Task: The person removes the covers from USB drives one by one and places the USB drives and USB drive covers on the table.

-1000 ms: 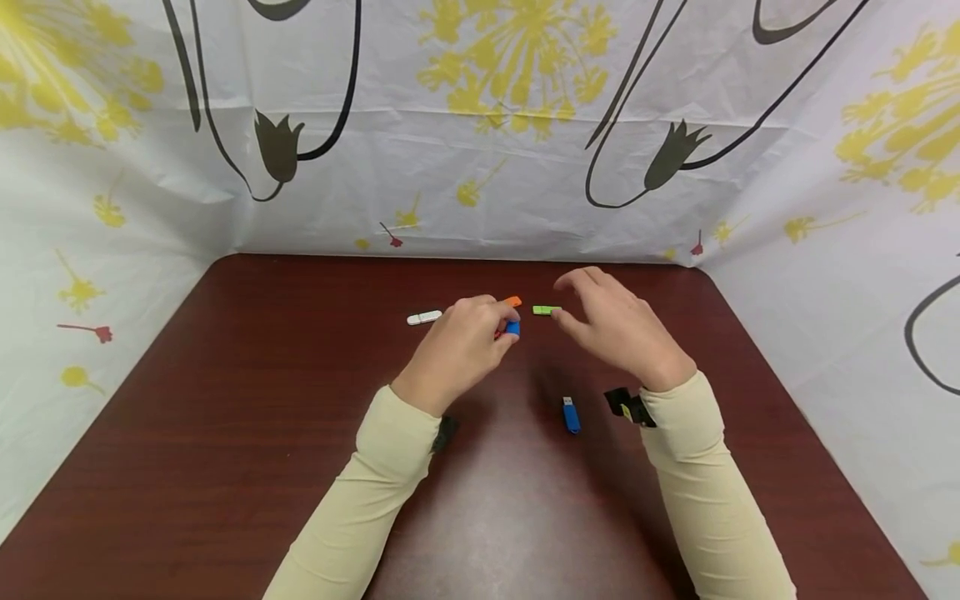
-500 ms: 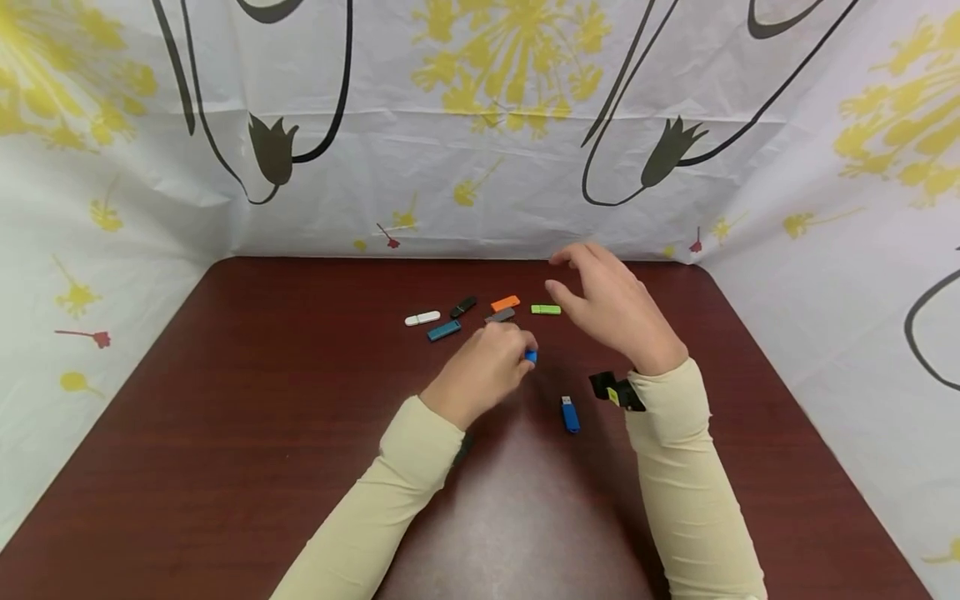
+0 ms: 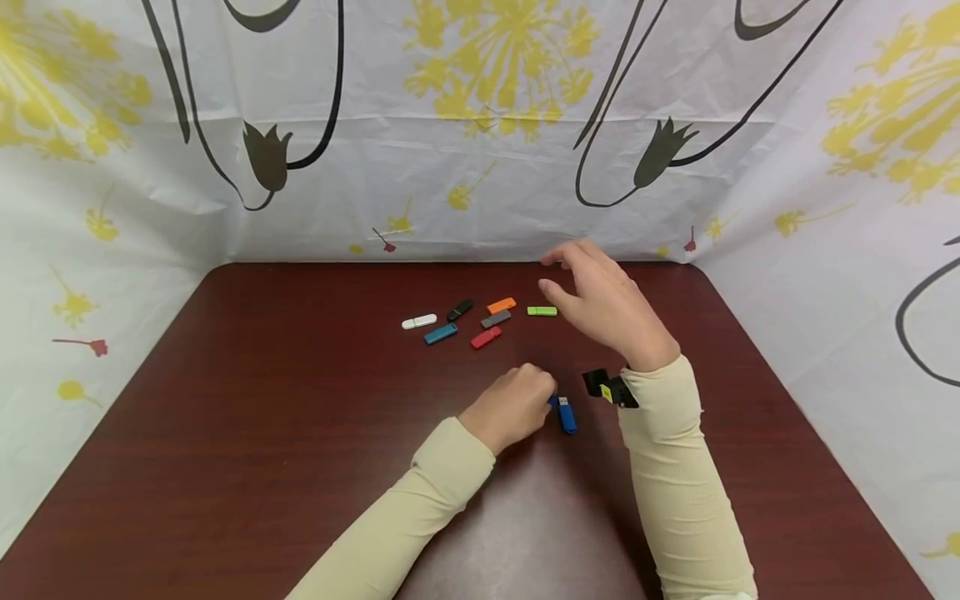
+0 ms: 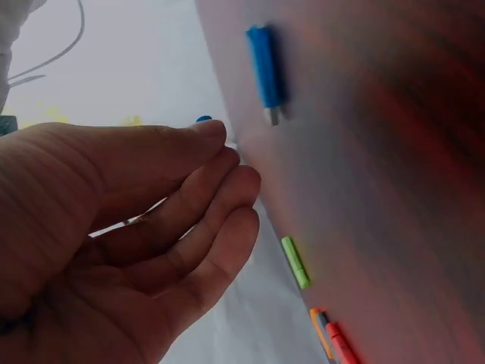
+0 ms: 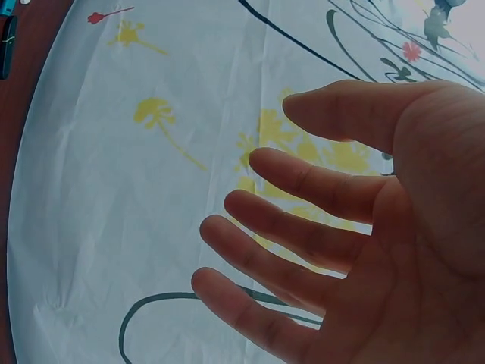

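Observation:
My left hand is low over the table and pinches a small blue piece between thumb and fingertips. Most of that piece is hidden by the fingers, so its kind is unclear. Just right of these fingertips, in the head view, a blue USB stick lies with its metal plug bare. My right hand is raised above the table's right side. Its fingers are spread and gently bent, and nothing is in them, as the right wrist view confirms.
Farther back lie a white USB stick, a black one, a teal one, a red one, a grey one, an orange one and a green one. A patterned white curtain borders the dark red table.
My left hand has come nearer and to the right with the blue piece, away from the far USB sticks, which now show fully. My right hand has shifted slightly up and left.

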Motion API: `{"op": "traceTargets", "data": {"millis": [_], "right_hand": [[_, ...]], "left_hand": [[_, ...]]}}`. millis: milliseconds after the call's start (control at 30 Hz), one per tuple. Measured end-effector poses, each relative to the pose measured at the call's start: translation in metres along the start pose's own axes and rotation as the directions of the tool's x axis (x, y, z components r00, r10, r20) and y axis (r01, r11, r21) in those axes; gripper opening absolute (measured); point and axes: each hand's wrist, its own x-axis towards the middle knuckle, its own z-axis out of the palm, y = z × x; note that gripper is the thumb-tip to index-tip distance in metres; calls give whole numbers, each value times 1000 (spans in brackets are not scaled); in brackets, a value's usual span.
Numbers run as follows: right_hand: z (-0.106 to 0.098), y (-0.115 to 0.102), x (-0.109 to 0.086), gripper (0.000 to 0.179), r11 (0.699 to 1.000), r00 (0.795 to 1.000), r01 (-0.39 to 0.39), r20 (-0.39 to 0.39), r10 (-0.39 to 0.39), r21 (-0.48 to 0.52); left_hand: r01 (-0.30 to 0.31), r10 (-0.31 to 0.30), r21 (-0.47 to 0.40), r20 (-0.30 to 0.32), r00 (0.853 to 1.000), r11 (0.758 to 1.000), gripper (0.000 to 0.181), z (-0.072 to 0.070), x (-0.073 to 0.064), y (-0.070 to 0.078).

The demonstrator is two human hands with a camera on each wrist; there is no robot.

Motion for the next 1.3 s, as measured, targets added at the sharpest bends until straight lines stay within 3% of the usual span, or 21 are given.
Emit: {"op": "traceTargets", "data": {"millis": [400,700,1100,1300], "right_hand": [[-2,4,2,34,1000,1000,-6,24,6,-1],[-2,6,5,33,1000,1000,3,22,-4,8],[0,9,7,32,1000,1000,6,19,-6,11],[2,16,8,33,1000,1000,-17,25,17,23]], "left_hand": [[17,-17,38,-6,1000,999,6,17,11,1],[1,4,95,-52,999,995,8,24,12,-4],[13,-11,86,-28,1000,996,7,23,11,-4],[51,-42,153,-63,997,987,21,13,12,-4]]}}
